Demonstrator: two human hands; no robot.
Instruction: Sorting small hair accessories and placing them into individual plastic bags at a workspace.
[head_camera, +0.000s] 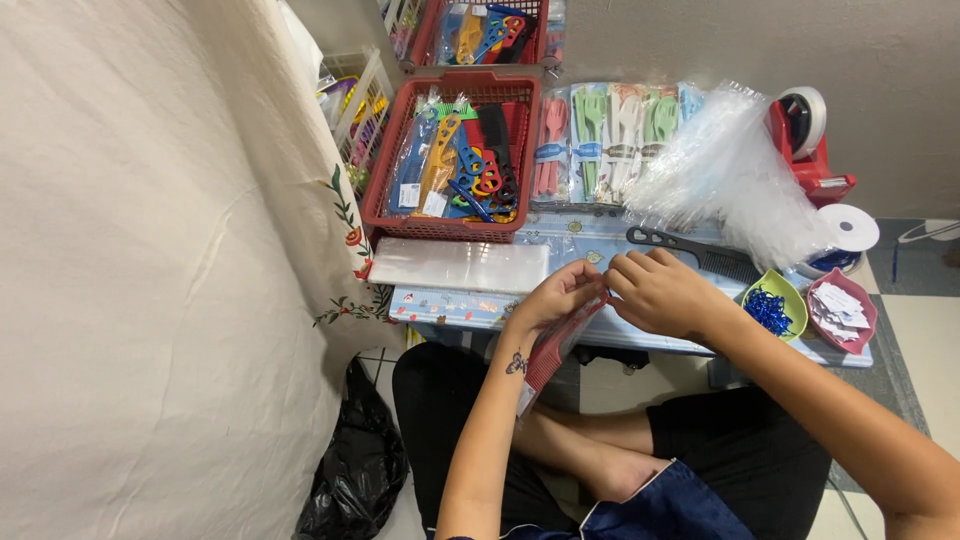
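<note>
Bright, even indoor light, soft shadows, sharp centre, slight wide-angle bend at the edges.

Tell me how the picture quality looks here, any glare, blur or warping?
Head view: even indoor light, soft shadows. Glare on the clear bags and the flat plastic stack. Wide-lens warping bends the cloth edge at left. The left hand and right hand on the red comb look sharp, without motion blur.
</note>
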